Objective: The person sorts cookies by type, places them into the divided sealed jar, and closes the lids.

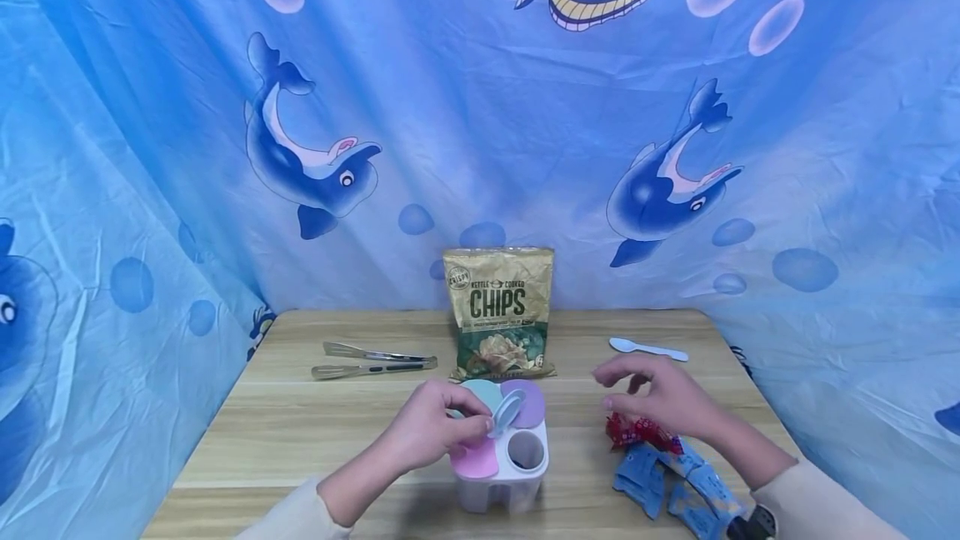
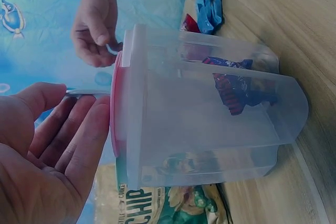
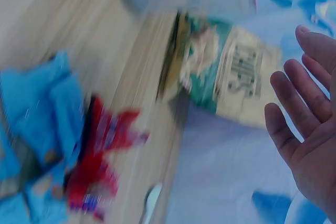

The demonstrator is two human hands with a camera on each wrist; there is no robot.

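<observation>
A clear plastic container (image 1: 480,497) has colored flaps on its top: pink (image 1: 474,462), purple (image 1: 532,407) and teal (image 1: 480,391). Beside the pink flap, a round opening (image 1: 526,450) is uncovered. My left hand (image 1: 427,432) pinches the light blue lid (image 1: 508,412), which stands tilted up over the top. Through the wall, the left wrist view shows dark blue and red wrapped packets (image 2: 233,90) inside. Over the red wrapped packets (image 1: 651,433), my right hand (image 1: 663,397) hovers with fingers loosely bent, holding nothing. Blue wrapped packets (image 1: 639,477) lie nearer to me.
A bag of chips (image 1: 501,315) stands upright behind the container. Metal tongs (image 1: 375,361) lie at the back left of the wooden table (image 1: 300,440), and a pale blue spoon (image 1: 648,348) at the back right. A sea-print cloth (image 1: 480,107) hangs behind.
</observation>
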